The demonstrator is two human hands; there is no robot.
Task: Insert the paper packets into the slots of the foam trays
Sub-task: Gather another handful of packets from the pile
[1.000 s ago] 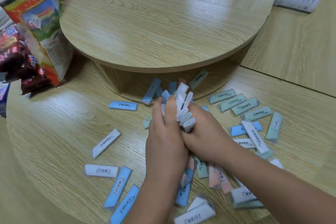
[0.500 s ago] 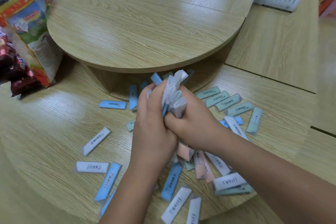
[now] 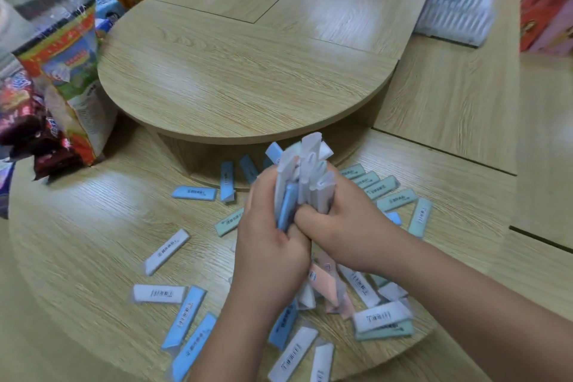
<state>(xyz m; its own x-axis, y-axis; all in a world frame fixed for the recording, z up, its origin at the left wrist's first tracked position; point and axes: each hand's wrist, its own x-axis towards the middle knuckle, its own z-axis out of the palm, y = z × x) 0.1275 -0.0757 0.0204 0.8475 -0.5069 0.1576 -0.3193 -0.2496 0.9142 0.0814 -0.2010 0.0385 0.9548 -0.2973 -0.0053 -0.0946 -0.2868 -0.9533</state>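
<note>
A bundle of paper packets (image 3: 307,177) is held upright between both hands, so the task is judged to be at the gathering stage, as no packet is seen in any slot. The left hand (image 3: 269,245) is wrapped round the near side of the bundle with its fingers curled tight. The right hand (image 3: 344,226) is closed on it from the other side, and the two grips are pressed against each other. The packet tops (white, with a few pale blue among them) are splayed above the fists. Under and around the hands, many loose packets (image 3: 167,251) are scattered flat on the desk (image 3: 77,226), in blue, white, green and pink. A raised round tier (image 3: 242,71) is set just behind them. Well apart, at the far right, a white ribbed block (image 3: 459,6) is seen — probably a foam tray, though it is too blurred for its slots to be read. Nearly all of the inserting is judged to remain.
</note>
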